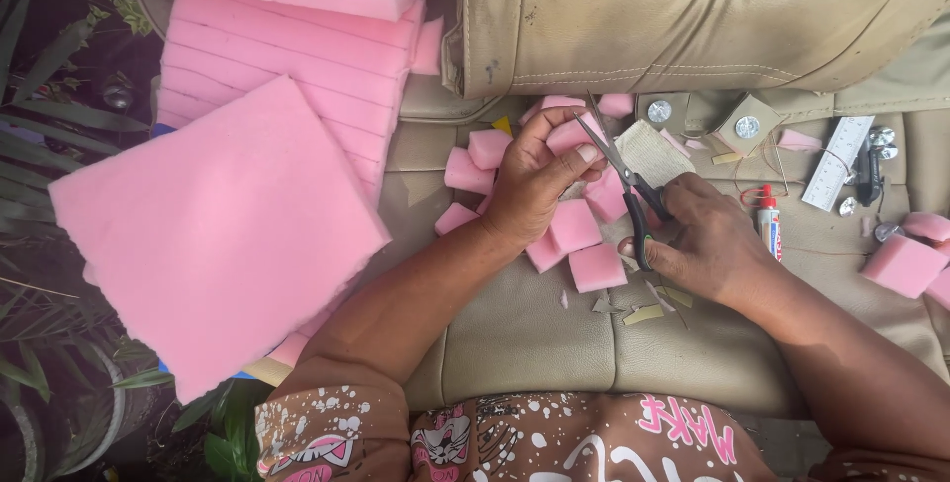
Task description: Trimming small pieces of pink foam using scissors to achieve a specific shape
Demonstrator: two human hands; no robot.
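Foam piece, a small pink block, sits pinched in the left hand between thumb and fingertips, raised slightly above the tan cushion that serves as the work surface. The right hand holds the scissors with fingers through the black handle loops; that hand is closed on the handles, while the blades stand partly apart.

Key relation: the scissors run on a diagonal, handles low and to the right, tips pointing up and to the left. The foam piece lies just left of the blades near their tips, touching or very nearly so; exact contact cannot be told. The block's long axis cannot be judged, as the fingers cover most of it. The left hand is therefore on the piece itself, and the right hand stands a blade's length off, below and to the right of it.

Surroundings: several cut pink cubes lie under and around both hands. A stack of pink foam sheets lies well to the left. A scrap of tan material sits just behind the blades. A glue tube, a white ruler and silver buttons lie to the right.
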